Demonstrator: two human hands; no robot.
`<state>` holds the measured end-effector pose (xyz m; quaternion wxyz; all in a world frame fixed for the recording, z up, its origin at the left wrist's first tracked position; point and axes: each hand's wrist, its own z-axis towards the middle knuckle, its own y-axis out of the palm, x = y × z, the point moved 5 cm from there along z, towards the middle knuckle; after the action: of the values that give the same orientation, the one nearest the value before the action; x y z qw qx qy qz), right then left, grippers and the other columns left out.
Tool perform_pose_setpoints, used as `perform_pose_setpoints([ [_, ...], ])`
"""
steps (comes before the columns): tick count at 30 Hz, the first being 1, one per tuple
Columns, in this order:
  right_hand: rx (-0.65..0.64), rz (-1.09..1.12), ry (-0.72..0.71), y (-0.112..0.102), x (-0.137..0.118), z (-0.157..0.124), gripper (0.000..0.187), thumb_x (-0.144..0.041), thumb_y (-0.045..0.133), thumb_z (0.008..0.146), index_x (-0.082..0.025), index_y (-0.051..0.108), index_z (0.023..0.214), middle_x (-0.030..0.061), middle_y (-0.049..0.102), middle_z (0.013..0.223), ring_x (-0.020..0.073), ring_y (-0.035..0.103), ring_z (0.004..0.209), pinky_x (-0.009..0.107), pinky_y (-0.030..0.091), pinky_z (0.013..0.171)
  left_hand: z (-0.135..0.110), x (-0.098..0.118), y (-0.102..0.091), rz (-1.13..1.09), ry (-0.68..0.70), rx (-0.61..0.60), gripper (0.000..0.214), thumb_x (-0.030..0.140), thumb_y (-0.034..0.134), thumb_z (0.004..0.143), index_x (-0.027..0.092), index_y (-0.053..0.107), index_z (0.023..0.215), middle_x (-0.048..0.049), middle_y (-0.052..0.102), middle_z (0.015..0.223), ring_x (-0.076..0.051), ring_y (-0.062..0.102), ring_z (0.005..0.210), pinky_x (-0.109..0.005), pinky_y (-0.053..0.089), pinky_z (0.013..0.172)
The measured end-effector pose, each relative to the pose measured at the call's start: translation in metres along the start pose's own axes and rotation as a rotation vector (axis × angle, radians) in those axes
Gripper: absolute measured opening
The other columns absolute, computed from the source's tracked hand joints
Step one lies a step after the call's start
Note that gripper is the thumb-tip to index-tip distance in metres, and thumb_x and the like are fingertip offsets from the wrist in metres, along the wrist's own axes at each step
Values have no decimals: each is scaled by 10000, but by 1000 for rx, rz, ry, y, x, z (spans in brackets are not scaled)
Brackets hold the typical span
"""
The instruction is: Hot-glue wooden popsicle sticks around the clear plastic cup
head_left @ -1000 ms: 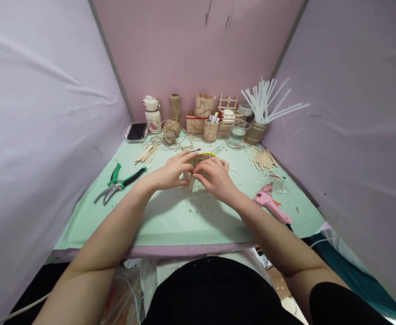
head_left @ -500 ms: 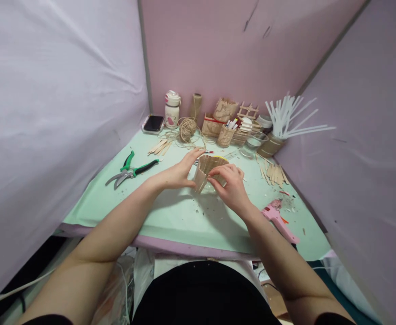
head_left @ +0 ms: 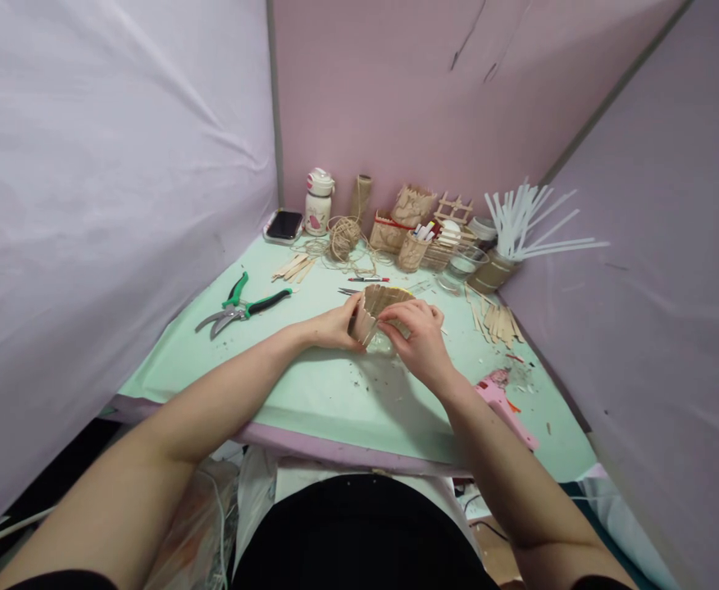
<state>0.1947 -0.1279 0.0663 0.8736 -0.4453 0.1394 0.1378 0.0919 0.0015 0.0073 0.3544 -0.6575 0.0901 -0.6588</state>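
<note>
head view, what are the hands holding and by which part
The left hand holds the stick-covered cup around its left side; the right hand is at its near side, grip unclear.

Got a twine ball [head_left: 343, 237] on a mint-green table [head_left: 316, 393]. Seeing pruners [head_left: 234, 311] front-left of the ball, pink glue gun [head_left: 507, 410] front-right.
</note>
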Motion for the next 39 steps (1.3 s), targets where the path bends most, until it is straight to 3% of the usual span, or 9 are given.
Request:
perform_pose_setpoints([
  [7, 20, -33, -6, 1, -1, -1, 115, -281, 602, 940, -267, 692, 871, 3, 754, 944, 225, 595, 999, 405, 272, 916, -1, 5, 0, -39, -35, 15, 932, 337, 796, 581, 148, 331, 1367, -136, 559, 1327, -304, 577, 1202, -386, 492, 987],
  [17, 64, 6, -6, 4, 2, -2, 60, -259, 635, 916, -251, 686, 887, -4, 728, 859, 214, 568, 947, 378, 270, 886, -1, -1, 1, -65, -71, 63, 981, 320, 826, 541, 166, 374, 1398, -122, 616, 1245, -316, 614, 1118, -384, 507, 896],
  [24, 112, 8, -23, 6, 4, -4, 83, -251, 645, 911, -248, 679, 836, -1, 713, 847, 218, 573, 942, 386, 284, 886, -1, -5, 2, -42, -77, 47, 976, 333, 829, 564, 186, 347, 1400, -117, 608, 1247, -317, 611, 1121, -383, 502, 888],
  [27, 127, 2, -35, 5, 2, -5, 38, -278, 656, 909, -251, 680, 896, 7, 721, 894, 226, 587, 970, 399, 298, 895, -1, -2, 3, -67, -56, 53, 949, 308, 831, 560, 174, 369, 1378, -123, 592, 1275, -320, 598, 1151, -388, 497, 916],
  [31, 303, 29, -34, -14, -4, -10, 272, -371, 658, 902, -248, 624, 1141, 73, 682, 1146, 258, 584, 1114, 431, 354, 953, 0, 3, 1, -171, -35, 90, 966, 265, 860, 534, 156, 392, 1372, -153, 560, 1341, -341, 558, 1230, -425, 474, 993],
  [35, 612, 67, -57, -33, -11, -24, 222, -322, 640, 906, -246, 611, 1113, 77, 651, 1069, 245, 610, 1050, 437, 432, 940, 2, 9, -3, -440, 28, 88, 1001, 289, 899, 566, 187, 392, 1424, -175, 541, 1415, -353, 528, 1302, -468, 438, 1058],
  [39, 664, 8, -153, -23, -19, -36, 211, -236, 665, 881, -257, 634, 1088, 65, 627, 1026, 229, 596, 981, 420, 441, 899, 5, 15, 0, -755, 82, 20, 866, 349, 911, 586, 183, 523, 1342, -171, 600, 1371, -359, 523, 1323, -492, 400, 1101],
])
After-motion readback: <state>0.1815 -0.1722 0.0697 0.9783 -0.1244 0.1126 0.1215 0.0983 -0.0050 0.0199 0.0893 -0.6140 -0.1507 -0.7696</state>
